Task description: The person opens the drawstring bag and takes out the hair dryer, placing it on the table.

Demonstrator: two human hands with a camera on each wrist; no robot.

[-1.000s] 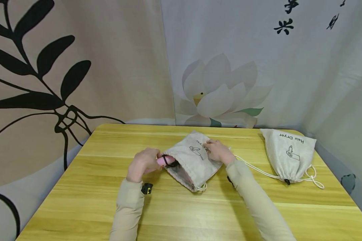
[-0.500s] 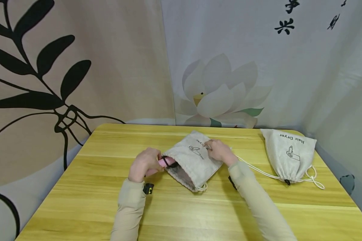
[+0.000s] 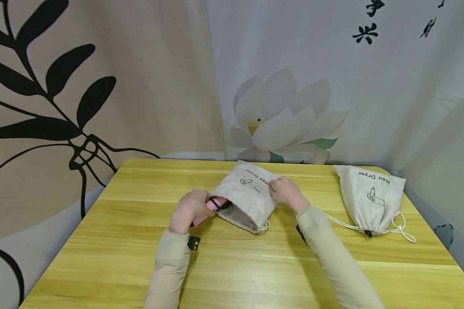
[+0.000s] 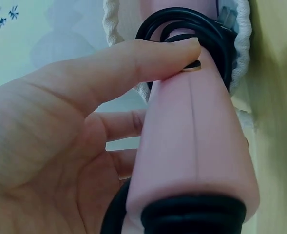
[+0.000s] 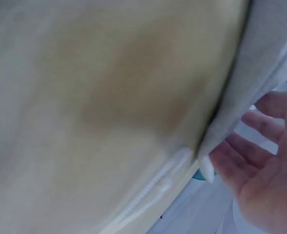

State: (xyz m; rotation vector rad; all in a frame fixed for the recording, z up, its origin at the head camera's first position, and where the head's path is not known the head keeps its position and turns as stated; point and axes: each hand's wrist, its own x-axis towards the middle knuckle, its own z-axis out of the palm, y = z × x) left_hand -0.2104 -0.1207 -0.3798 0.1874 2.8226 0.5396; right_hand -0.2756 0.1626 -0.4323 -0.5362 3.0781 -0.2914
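My left hand (image 3: 191, 208) grips a pink hair dryer (image 4: 197, 131), thumb lying along its handle. Loops of black cord (image 4: 226, 36) are wound round the dryer near the thumb. The dryer's far part is hidden inside a pale grey cloth drawstring bag (image 3: 251, 195) printed "Hair Dryer", whose mouth gapes toward me. At the bag's right side, my right hand (image 3: 288, 192) pinches the cloth near the printed word. In the right wrist view its fingers (image 5: 250, 148) are at the edge of the bag.
A second closed "Hair Dryer" bag (image 3: 371, 195) lies to the right on the wooden table (image 3: 232, 274), its white cords (image 3: 404, 231) trailing to both sides. A printed curtain (image 3: 170, 86) hangs behind the table's far edge.
The bag has shifted up and turned slightly, so its mouth shows wider. My right hand has moved a little right with it, and my left hand slightly right with the hair dryer.
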